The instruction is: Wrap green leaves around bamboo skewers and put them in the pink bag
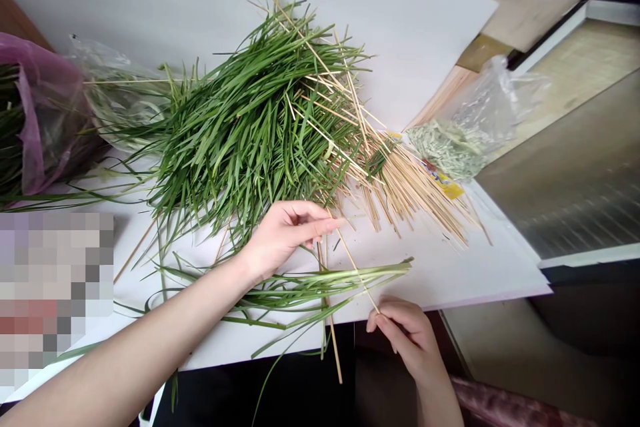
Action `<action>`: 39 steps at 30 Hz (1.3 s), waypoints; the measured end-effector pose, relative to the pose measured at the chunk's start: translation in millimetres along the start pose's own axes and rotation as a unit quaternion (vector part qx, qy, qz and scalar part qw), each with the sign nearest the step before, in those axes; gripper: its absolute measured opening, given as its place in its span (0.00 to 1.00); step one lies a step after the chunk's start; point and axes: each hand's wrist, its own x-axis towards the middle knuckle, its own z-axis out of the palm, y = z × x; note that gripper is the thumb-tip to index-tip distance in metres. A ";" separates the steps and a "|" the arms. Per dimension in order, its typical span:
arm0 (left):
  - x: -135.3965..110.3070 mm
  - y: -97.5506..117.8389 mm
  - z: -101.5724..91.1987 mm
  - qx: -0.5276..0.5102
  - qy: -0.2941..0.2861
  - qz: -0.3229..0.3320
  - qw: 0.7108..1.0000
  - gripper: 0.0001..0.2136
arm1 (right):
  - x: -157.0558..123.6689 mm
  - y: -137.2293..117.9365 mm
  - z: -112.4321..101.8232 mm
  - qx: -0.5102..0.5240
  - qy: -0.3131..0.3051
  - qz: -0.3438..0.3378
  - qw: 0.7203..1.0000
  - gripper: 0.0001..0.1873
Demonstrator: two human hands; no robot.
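Both hands share one thin bamboo skewer (354, 265), slanting down to the right. My left hand (285, 235) pinches it near its upper end, between thumb and fingers. My right hand (409, 335) grips the lower end by the table's front edge. Beneath the skewer lies a small bunch of garlic chives (300, 288), stem ends to the right. Another skewer (334, 340) sticks out past the table edge below that bunch. Behind my left hand rises a large heap of garlic chives (235, 133), with several skewers lying across it.
Loose skewers (417, 183) form a pile right of the heap. A clear bag (480, 107) with pale green strands stands at the back right. At the left are a pink plastic bag (50, 113) holding greens and a clear bag (120, 100). The white table (480, 260) ends close to my body.
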 end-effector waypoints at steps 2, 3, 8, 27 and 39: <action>-1.1 -4.0 2.5 0.020 -0.036 -0.005 0.999 0.07 | 0.1 0.2 0.7 0.003 0.003 0.002 1.000 0.16; -1.5 -6.2 3.9 0.026 -0.052 -0.007 0.998 0.06 | 0.1 0.2 1.0 0.004 0.004 0.002 1.000 0.16; -4.9 -16.3 10.1 0.053 -0.095 -0.021 0.994 0.07 | -0.9 -0.4 1.3 0.003 0.008 0.005 1.000 0.16; 0.0 32.0 -14.7 0.217 -0.004 0.128 0.968 0.14 | -3.8 2.8 3.8 0.004 0.036 0.036 0.999 0.17; -46.1 158.5 -49.5 0.166 0.170 0.321 0.917 0.06 | 94.5 -109.6 -23.9 -0.190 0.094 -0.145 0.967 0.14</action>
